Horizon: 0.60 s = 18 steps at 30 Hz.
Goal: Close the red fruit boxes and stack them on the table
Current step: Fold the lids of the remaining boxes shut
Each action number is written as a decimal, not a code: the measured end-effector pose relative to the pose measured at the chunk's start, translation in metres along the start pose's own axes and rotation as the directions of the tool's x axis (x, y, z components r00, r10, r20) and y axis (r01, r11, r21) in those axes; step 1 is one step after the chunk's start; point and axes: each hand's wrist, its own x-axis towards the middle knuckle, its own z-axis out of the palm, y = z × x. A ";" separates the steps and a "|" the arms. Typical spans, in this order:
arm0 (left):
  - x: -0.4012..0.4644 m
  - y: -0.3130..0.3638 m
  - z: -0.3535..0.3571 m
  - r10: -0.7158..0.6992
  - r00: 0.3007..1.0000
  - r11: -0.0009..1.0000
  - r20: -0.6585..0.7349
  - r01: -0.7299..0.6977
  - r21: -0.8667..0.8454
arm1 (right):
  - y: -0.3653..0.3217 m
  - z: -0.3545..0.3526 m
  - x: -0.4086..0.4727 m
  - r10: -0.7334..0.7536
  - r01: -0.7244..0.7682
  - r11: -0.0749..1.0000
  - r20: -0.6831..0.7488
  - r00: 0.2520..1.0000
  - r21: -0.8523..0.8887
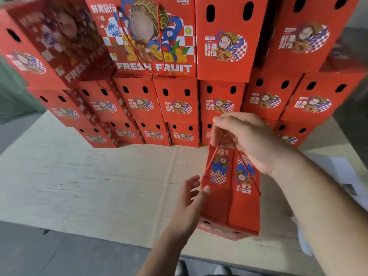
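Where the table [99, 186] comes nearest the camera, its pale cardboard-like covering ends in an edge, and beyond that edge a grey floor [59, 255] shows, with what may be the toes of shoes at the bottom of the view. A red fruit box [231, 198] stands on this covering near the front edge, right of the middle, its top flaps brought together and its printed panels facing up toward the camera. The left hand [189, 204] rests against the box's left side, fingers relaxed and slightly spread, the thumb touching the red card. Above the box, the right hand [245, 140] has its fingers curled around the red cord handle [211, 162], whose two strands run down from the fist to the box's top edges. Just right of the box, some pale sheets or plastic [342, 176] lie at the table's right margin; what they are is unclear.

Behind the box, past a bare stretch of the covering with a seam running across it, a wall of stacked red boxes [179, 108] rises from the table's far side in at least three tiers, each end face showing two oval holes and a cartoon figure on a checkered patch. On the top tier, one box [147, 36] turns its broad face forward, reading "FRESH FRUIT", with a cord loop hanging down it. Left of the stack the room is a blurred grey-green [12, 96]; right of it, dim grey.
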 end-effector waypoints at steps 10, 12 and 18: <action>0.013 -0.037 0.015 -0.093 0.993 0.993 -0.074 0.098 0.063 | 0.134 -0.035 -0.041 0.237 -0.431 0.741 -0.400 0.885 -0.515; 0.013 -0.037 0.015 -0.145 0.988 0.989 -0.057 0.144 -0.014 | 0.167 -0.015 -0.059 0.546 -0.633 0.757 -0.378 0.748 -0.161; 0.015 -0.034 0.004 -0.208 0.976 0.977 0.066 0.211 -0.037 | 0.205 0.041 -0.088 0.590 -0.516 0.804 -0.293 0.752 0.295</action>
